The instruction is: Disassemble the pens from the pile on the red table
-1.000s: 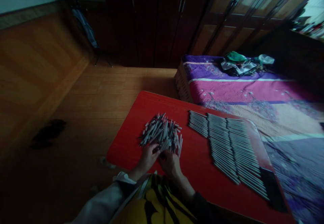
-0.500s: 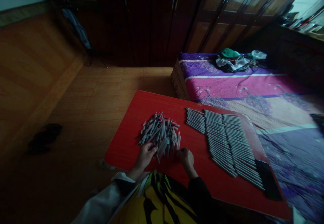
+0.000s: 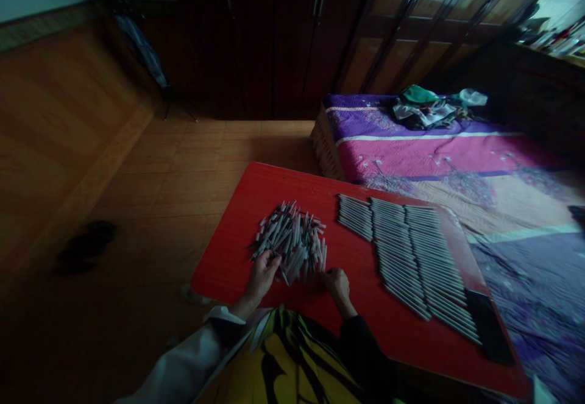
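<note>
A loose pile of slim grey and whitish tubes [image 3: 292, 239], much like pen barrels, lies on the red table [image 3: 247, 200]. At the pile's near left edge is my left hand [image 3: 261, 275], its thumb and fingers pinched together. What sits in that pinch is too small to make out. My right hand [image 3: 337, 284] is closed beside the pile's near right edge, knuckles up, and its fingertips are hidden. Farther right, similar slim grey sticks [image 3: 400, 251] lie side by side in three neat columns.
A black flat object, perhaps a phone [image 3: 489, 328], lies at the table's right end, next to the columns. Beyond the table stands a bed [image 3: 411, 154] with a heap of cloth and bags [image 3: 425, 108]. Dark shoes [image 3: 85, 245] are on the floor at left.
My left hand has risen slightly at the pile's edge, its fingers still pinched. The right hand stays closed in nearly the same place. The whole view has shifted a little.
</note>
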`<state>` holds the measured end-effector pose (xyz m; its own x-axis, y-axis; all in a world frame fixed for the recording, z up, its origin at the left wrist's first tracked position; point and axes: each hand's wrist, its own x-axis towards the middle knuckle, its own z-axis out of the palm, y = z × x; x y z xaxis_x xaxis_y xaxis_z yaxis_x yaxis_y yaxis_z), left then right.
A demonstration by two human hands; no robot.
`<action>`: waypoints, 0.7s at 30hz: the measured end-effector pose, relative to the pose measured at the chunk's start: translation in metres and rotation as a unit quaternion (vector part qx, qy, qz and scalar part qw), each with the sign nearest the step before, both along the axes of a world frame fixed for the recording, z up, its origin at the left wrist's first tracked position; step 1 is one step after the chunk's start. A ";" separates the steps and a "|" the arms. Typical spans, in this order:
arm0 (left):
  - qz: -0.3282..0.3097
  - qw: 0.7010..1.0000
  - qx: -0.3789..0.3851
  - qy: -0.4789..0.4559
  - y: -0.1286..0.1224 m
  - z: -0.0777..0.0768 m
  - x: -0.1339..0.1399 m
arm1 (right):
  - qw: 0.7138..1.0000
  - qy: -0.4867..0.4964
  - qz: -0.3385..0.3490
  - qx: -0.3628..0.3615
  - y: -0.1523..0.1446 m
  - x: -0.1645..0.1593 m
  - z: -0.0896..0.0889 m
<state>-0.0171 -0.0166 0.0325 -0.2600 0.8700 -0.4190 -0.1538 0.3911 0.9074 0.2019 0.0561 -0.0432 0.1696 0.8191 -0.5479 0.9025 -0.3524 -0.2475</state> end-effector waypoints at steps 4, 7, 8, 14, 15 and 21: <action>-0.019 1.000 0.015 0.006 0.004 -0.001 -0.004 | 1.000 -0.002 -0.006 0.004 -0.001 0.002 -0.002; -0.083 0.993 0.031 0.074 0.005 -0.001 -0.006 | 1.000 -0.002 -0.005 0.006 -0.002 0.006 -0.004; -0.105 0.988 0.035 0.106 0.005 -0.001 -0.006 | 1.000 -0.004 -0.004 0.007 -0.003 0.008 -0.005; -0.194 0.937 0.067 0.284 0.004 0.005 -0.006 | 0.999 -0.007 0.018 0.026 -0.009 0.019 -0.002; -0.203 0.926 0.082 0.309 0.004 0.006 -0.006 | 0.999 -0.007 0.024 0.034 -0.011 0.020 0.001; -0.286 0.864 0.156 0.384 0.004 0.020 -0.005 | 0.991 0.005 0.087 0.106 -0.022 0.015 0.036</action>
